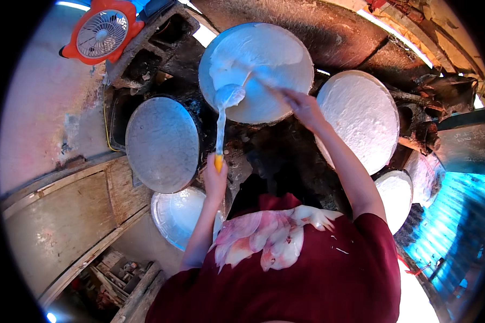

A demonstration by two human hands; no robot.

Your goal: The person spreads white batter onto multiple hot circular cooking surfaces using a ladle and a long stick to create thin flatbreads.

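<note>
My left hand (215, 177) grips the yellow handle end of a long ladle (220, 133). The ladle's bowl, coated in white, is over the near left part of a large round pan (309, 80). A white, batter-like layer (258, 50) covers much of the pan's surface, with a smoother bluish area in the nearer part. My right hand (301, 103), blurred by motion, is above the pan's right side. It seems to hold a thin stick-like tool (262, 80) slanting toward the pan's middle; blur hides its exact shape.
A round metal lid (161, 145) stands at left, above a shiny basin (173, 216). On the right are a wide round container of white material (359, 121) and a smaller white-filled one (394, 198). An orange fan (102, 34) sits by sooty blocks (143, 66); split logs (420, 137) lie far right.
</note>
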